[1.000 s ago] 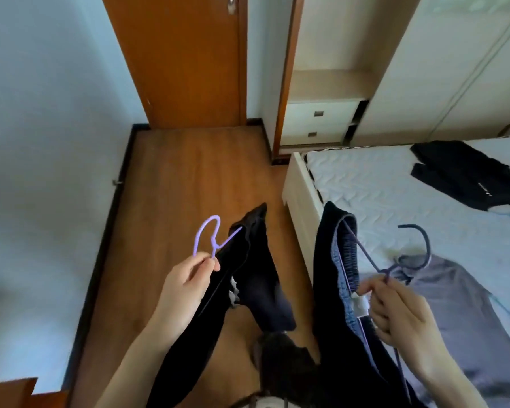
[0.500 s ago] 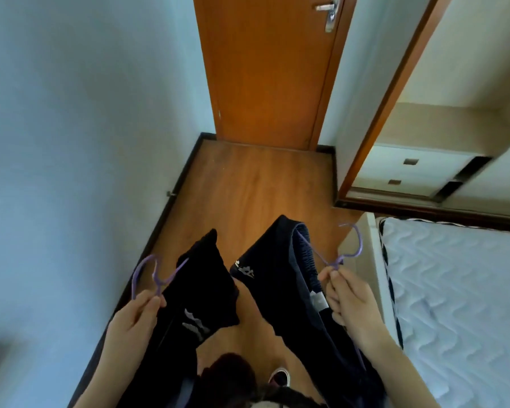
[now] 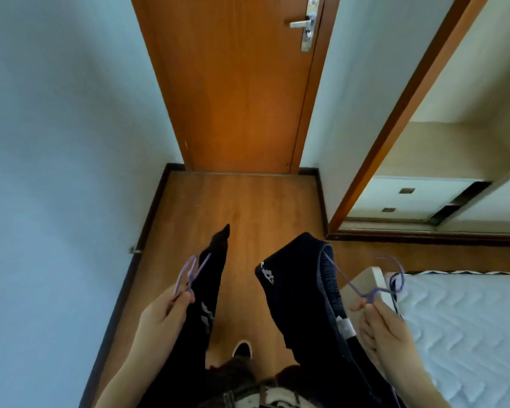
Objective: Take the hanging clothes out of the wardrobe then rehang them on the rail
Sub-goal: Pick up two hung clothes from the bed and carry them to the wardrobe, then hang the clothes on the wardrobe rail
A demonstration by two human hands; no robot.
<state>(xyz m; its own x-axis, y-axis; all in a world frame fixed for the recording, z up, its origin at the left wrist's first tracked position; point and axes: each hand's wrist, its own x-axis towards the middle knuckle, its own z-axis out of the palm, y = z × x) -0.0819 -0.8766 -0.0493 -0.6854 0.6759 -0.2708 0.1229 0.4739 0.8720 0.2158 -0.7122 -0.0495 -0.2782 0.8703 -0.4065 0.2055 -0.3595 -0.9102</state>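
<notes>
My left hand point(image 3: 162, 316) pinches the neck of a purple hanger point(image 3: 189, 273), and a black garment point(image 3: 209, 290) with white marks hangs from it down past my forearm. My right hand point(image 3: 380, 322) pinches a second purple hanger point(image 3: 368, 291) that carries a dark navy garment point(image 3: 298, 293) with a white logo and a ribbed waistband. Both garments dangle in front of my body over the wooden floor. The open wardrobe point(image 3: 442, 160) stands at the upper right; its rail is out of view.
A closed wooden door point(image 3: 236, 92) with a metal handle is straight ahead. The pale wall point(image 3: 56, 142) fills the left. White drawers point(image 3: 404, 198) sit low inside the wardrobe. A bed with a quilted white mattress point(image 3: 465, 325) lies at the lower right. My shoe point(image 3: 242, 348) shows below.
The view has swung left and up, away from the bed and toward the door. Both hands still hold their hangers and have moved lower and wider apart in the view.
</notes>
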